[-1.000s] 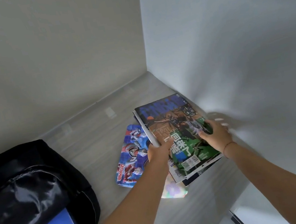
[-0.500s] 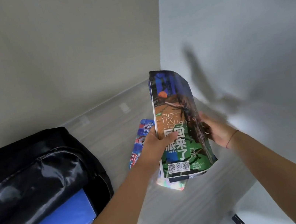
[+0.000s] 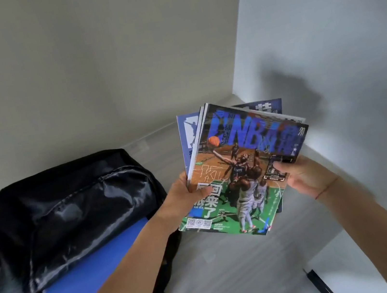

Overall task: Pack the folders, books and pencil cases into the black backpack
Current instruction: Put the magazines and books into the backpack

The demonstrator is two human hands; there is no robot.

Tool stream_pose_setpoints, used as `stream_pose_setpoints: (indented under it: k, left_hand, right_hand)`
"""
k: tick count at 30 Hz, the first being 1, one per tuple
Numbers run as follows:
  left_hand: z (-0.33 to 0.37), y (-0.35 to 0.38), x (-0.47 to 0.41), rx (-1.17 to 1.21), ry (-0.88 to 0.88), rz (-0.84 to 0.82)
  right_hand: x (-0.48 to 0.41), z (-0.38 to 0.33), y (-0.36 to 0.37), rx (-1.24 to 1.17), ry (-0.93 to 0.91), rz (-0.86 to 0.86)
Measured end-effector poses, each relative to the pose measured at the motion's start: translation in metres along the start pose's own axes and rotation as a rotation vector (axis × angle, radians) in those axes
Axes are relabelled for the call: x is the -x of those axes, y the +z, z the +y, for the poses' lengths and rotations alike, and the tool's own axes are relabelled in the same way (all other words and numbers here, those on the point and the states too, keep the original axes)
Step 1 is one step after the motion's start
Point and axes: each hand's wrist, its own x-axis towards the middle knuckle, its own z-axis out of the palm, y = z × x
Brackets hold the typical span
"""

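Observation:
I hold a fanned stack of magazines [image 3: 243, 163] in the air above the grey table [image 3: 232, 267]; the top cover shows basketball players and blue lettering. My left hand [image 3: 185, 195] grips the stack's left edge. Its right edge is pinched by my right hand [image 3: 301, 177]. The black backpack [image 3: 70, 206] lies open at the left, just left of my left forearm. A blue folder [image 3: 93, 271] sticks out of its opening. The pencil cases are hidden behind the magazines.
The table sits in a corner between a beige wall behind and a white wall to the right. A dark object [image 3: 321, 285] lies past the table's right edge at the bottom.
Both hands lifted the magazines off the table, stood them on edge, then turned the cover toward me and raised them. The view shifted toward the backpack, and the pencil cases went out of sight.

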Motion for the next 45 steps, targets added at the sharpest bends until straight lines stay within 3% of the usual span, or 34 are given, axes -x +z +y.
stream_pose_setpoints:
  k: [10,22,30,38,45]
  left_hand:
    - [-0.035,-0.01,0.035,-0.116,-0.001,0.053]
    - [-0.047,-0.013,0.041,0.012,-0.027,0.0]
    - [-0.041,0.001,0.043,0.149,0.01,-0.01]
    - [-0.033,0.004,0.028,0.075,0.032,-0.071]
    - [-0.039,0.01,0.022,0.066,0.01,-0.091]
  right_hand:
    - [0.082,0.014,0.06,0.026,-0.243,0.056]
    - [0.117,0.047,0.079,0.049,-0.149,0.173]
    - [0.115,0.027,0.074,0.198,-0.216,0.229]
    - [0.117,0.032,0.066,0.174,-0.184,0.143]
    - [0.109,0.069,0.069,0.304,-0.045,0.338]
